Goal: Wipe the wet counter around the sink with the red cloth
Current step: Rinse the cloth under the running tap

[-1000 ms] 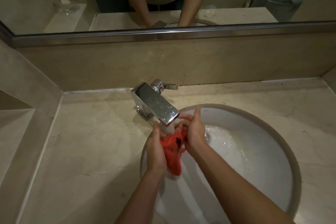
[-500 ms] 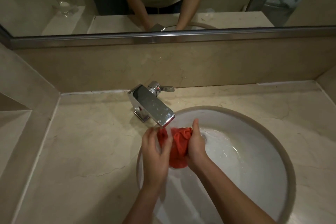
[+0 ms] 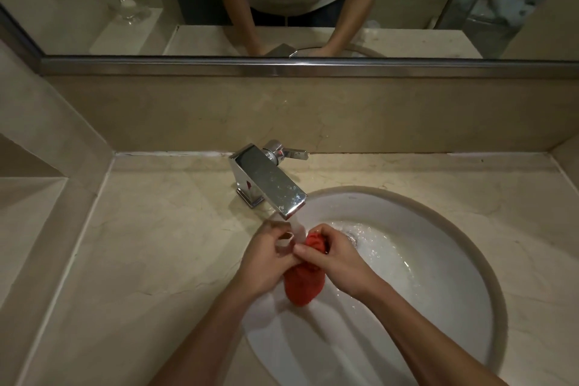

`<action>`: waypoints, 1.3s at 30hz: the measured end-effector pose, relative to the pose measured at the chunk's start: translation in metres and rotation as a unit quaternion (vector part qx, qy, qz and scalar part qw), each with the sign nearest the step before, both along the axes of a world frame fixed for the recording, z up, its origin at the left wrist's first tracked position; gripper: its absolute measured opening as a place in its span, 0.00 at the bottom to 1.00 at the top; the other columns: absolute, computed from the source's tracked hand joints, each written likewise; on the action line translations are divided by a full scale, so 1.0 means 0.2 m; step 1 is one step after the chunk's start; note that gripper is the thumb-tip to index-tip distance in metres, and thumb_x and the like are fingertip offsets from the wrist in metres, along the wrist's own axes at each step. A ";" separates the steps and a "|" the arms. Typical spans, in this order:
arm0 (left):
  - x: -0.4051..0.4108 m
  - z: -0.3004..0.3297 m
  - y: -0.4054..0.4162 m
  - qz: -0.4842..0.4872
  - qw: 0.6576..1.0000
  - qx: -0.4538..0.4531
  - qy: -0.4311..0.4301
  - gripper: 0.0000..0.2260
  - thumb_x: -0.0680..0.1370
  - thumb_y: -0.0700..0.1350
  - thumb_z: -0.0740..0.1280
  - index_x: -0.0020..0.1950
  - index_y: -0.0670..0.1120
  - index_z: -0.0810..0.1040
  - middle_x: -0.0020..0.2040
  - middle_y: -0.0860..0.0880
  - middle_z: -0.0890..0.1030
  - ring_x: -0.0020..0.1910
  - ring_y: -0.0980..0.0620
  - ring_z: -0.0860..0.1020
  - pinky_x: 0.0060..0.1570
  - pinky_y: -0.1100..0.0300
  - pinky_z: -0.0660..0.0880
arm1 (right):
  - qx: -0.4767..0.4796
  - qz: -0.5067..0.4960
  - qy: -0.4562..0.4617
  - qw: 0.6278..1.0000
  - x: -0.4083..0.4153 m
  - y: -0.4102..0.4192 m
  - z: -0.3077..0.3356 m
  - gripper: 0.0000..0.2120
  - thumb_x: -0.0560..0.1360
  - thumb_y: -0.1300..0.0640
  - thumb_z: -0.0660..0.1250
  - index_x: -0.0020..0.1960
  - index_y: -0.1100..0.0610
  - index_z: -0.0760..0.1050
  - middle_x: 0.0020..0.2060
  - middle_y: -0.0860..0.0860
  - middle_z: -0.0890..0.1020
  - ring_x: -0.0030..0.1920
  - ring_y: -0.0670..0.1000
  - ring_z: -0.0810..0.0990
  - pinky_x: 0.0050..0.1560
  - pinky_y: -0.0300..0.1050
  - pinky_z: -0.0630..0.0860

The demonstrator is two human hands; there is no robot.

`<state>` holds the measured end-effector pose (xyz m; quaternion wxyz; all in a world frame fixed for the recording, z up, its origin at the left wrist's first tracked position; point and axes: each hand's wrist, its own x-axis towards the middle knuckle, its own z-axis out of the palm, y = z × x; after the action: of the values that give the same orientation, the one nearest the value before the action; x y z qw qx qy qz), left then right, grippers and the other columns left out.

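Both hands squeezed the red cloth (image 3: pixel 303 287) tighter over the sink (image 3: pixel 438 276).

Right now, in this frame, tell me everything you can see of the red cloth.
The red cloth is a small piece of orange-red fabric, bunched into a crumpled wad rather than spread flat. It is held over the white sink basin, just below the chrome faucet, whose water runs beside it. The left hand and the right hand grip it from either side, fingers curled into its upper part, while its lower end hangs free between the wrists. It does not touch the counter.
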<state>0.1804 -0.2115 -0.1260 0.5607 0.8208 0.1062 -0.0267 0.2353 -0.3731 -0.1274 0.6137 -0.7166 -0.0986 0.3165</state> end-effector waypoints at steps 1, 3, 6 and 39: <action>0.00 -0.02 0.00 -0.024 1.000 0.015 -0.003 0.18 0.66 0.51 0.76 0.54 0.51 0.81 0.53 0.52 0.80 0.48 0.64 0.80 0.48 0.67 0.76 | -0.002 0.010 -0.004 1.000 0.01 0.00 0.01 0.16 0.68 0.54 0.79 0.45 0.58 0.74 0.34 0.43 0.78 0.37 0.41 0.76 0.40 0.35 0.73; 0.00 -0.05 0.00 -0.062 0.998 0.014 0.023 0.16 0.70 0.42 0.76 0.56 0.47 0.80 0.47 0.52 0.82 0.42 0.64 0.79 0.44 0.67 0.75 | -0.013 0.036 -0.026 0.999 0.02 0.01 0.02 0.18 0.66 0.58 0.81 0.45 0.58 0.72 0.35 0.45 0.77 0.36 0.43 0.74 0.40 0.36 0.72; 0.02 -0.07 0.00 -0.079 0.995 0.044 0.045 0.14 0.71 0.35 0.71 0.53 0.49 0.81 0.37 0.54 0.78 0.34 0.61 0.76 0.38 0.63 0.76 | -0.070 0.068 -0.075 0.992 0.06 0.00 0.04 0.22 0.64 0.60 0.83 0.43 0.54 0.69 0.34 0.44 0.74 0.34 0.42 0.70 0.37 0.35 0.69; 0.11 0.00 0.26 -0.079 0.976 0.204 0.003 0.22 0.73 0.62 0.60 0.51 0.47 0.81 0.45 0.49 0.84 0.45 0.50 0.81 0.47 0.50 0.76 | -0.036 0.183 -0.074 0.980 0.20 0.13 0.12 0.25 0.65 0.64 0.81 0.60 0.58 0.78 0.49 0.53 0.86 0.49 0.50 0.84 0.50 0.46 0.80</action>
<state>0.2017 -0.1591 -0.1267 0.3770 0.9237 0.0459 -0.0508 0.2743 -0.3470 -0.1037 0.5100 -0.7298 -0.2615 0.3727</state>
